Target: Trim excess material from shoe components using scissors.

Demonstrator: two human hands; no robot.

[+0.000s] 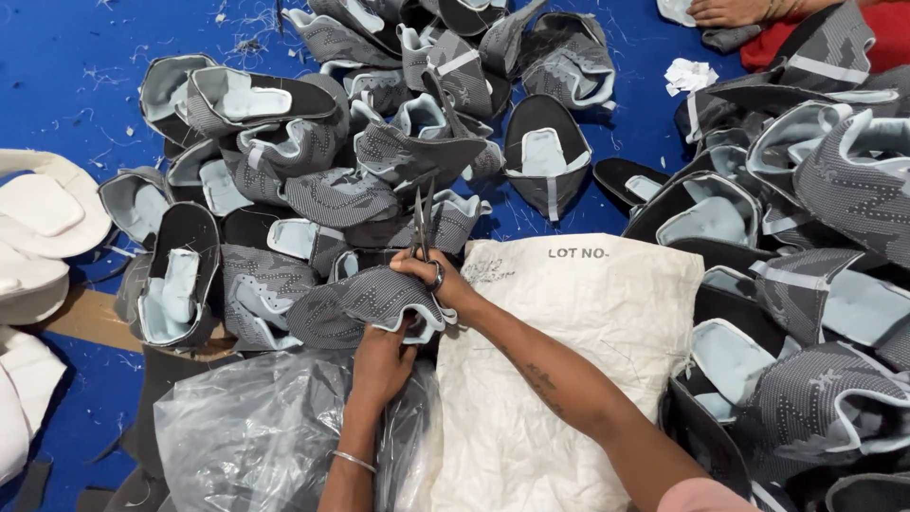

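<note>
My left hand [381, 360] grips the near edge of a grey knit shoe upper [355, 303] with a pale blue lining, held over a clear plastic bag. My right hand [438, 282] holds small scissors [422, 223], blades pointing away from me, just above the upper's far edge. A thin metal bangle sits on my left wrist.
Heaps of grey shoe uppers [379, 142] cover the blue floor ahead, and another pile [815, 237] lies at right. A white sack [588, 322] lies under my right forearm. Crumpled clear plastic [246, 436] is near left. White foam pieces [38, 228] sit far left. Another person's foot [730, 11] shows top right.
</note>
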